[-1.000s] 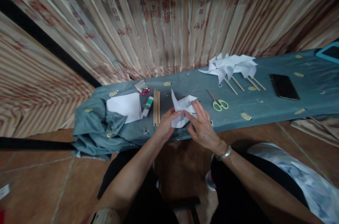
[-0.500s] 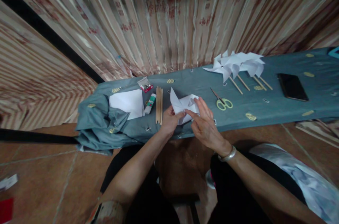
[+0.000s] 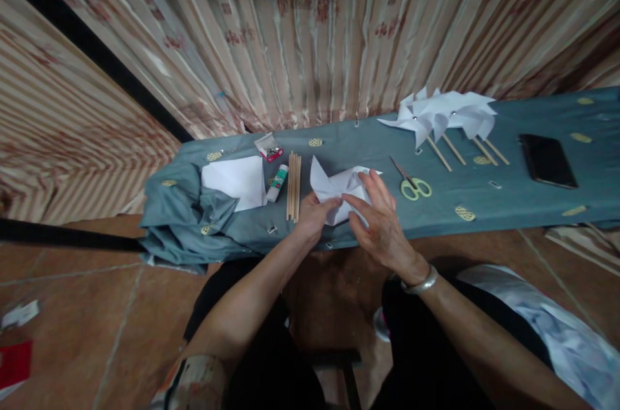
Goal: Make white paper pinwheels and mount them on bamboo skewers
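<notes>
Pinwheels (image 3: 450,114) on sticks, seemingly finished, lie beyond the scissors (image 3: 414,188); well left of the scissors, loose sticks (image 3: 293,187) and flat paper (image 3: 237,179) look unused. Just left of the scissors, my left hand (image 3: 314,215) pinches a partly folded sheet (image 3: 338,185), stickless; my right hand's (image 3: 380,226) fingers touch it, whether gripping I cannot tell.

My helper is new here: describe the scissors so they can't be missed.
On the blue-green cloth, look right of the right hand, on the near side of the white pinwheels. The scissors lie there, set apart by lime-green handles.
</notes>
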Demonstrator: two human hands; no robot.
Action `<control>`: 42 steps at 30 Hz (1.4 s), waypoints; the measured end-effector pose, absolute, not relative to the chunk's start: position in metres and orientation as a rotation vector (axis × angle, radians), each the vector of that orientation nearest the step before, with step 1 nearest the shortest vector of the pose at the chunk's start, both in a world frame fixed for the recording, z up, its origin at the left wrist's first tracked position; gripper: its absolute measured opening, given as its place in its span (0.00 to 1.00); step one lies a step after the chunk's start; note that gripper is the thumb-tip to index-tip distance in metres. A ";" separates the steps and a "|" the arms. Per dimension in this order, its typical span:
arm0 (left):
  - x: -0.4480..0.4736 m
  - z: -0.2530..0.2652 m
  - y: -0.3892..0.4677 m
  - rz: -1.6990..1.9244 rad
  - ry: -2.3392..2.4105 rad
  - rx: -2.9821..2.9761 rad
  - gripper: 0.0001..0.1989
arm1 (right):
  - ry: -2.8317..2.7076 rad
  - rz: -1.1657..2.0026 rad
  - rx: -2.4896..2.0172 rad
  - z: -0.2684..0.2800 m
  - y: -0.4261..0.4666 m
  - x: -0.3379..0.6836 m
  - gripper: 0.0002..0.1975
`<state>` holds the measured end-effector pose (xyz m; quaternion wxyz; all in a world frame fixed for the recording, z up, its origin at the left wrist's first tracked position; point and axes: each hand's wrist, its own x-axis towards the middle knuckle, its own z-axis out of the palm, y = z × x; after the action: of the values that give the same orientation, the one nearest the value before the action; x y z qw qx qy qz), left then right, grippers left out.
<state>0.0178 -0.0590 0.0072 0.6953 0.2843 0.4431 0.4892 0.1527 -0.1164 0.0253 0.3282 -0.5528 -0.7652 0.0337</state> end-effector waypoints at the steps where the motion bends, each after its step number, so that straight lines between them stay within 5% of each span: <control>1: 0.018 0.007 -0.059 1.095 0.985 0.623 0.16 | -1.976 0.078 -1.442 0.027 -0.115 0.155 0.19; 6: 0.016 0.007 -0.056 1.128 0.980 0.566 0.17 | -1.651 0.225 -1.520 0.029 -0.099 0.179 0.34; 10: 0.014 0.007 -0.054 1.112 0.973 0.538 0.19 | -1.211 0.743 -1.450 0.020 -0.084 0.190 0.43; 17: 0.016 0.008 -0.059 1.052 0.892 0.534 0.21 | -0.872 1.465 -1.256 0.031 -0.083 0.172 0.33; 42: 0.019 0.003 -0.059 1.107 0.965 0.575 0.16 | -0.815 1.347 -1.304 0.019 -0.066 0.149 0.29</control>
<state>0.0193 -0.0588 0.0031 0.7049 0.2586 0.4340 0.4978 0.1491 -0.0656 0.0191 0.5216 -0.5445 -0.3400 0.5620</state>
